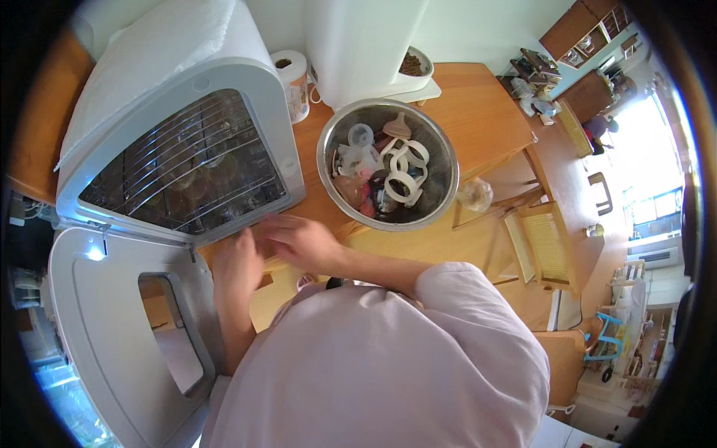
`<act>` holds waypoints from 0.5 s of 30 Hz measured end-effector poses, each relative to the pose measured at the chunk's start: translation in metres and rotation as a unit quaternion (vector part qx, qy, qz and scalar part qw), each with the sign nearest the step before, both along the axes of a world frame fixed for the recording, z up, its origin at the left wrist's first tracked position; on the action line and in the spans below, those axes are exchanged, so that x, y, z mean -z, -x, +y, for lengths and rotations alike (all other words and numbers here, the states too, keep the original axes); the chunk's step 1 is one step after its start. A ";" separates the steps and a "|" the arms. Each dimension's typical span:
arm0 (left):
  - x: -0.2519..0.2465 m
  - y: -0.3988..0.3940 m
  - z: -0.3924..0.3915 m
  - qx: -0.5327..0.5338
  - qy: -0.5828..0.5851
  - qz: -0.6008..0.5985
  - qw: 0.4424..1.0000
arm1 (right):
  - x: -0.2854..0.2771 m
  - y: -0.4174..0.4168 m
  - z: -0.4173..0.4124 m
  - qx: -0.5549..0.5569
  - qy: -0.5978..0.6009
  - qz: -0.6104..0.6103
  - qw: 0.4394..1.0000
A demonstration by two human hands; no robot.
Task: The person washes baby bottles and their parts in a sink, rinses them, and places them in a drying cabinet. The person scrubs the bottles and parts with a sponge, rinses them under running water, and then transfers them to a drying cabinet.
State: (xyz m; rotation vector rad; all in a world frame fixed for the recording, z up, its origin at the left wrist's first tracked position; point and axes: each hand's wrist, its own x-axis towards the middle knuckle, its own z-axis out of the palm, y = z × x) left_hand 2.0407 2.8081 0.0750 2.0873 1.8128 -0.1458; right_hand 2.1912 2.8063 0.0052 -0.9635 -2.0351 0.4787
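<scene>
My left hand (241,263) and my right hand (305,241) are close together at the front lower edge of a grey-and-white countertop sterilizer cabinet (252,73). Both are blurred, and I cannot make out anything held in them. The cabinet's door (106,313) hangs open to the left, beside my left forearm. Behind the opening, wire racks (190,157) stand over a dark, shiny interior with round, clear items that are hard to tell. Right of my hands, a perforated stainless steel bowl (448,193) holds white bottle rings with handles (402,187), a breast-pump funnel (397,127) and a clear cap (360,135).
On the wooden table (476,106) a paper roll (292,89) stands behind the bowl, near a white pet feeder (364,50) with a dish of kibble (413,64). Cane chairs (546,241) are to the right. A person (599,129) is far off by the window.
</scene>
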 end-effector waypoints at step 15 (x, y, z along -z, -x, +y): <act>0.038 -0.173 0.065 0.322 -0.144 -0.007 0.936 | -0.034 -0.166 0.076 0.161 0.059 -0.251 0.953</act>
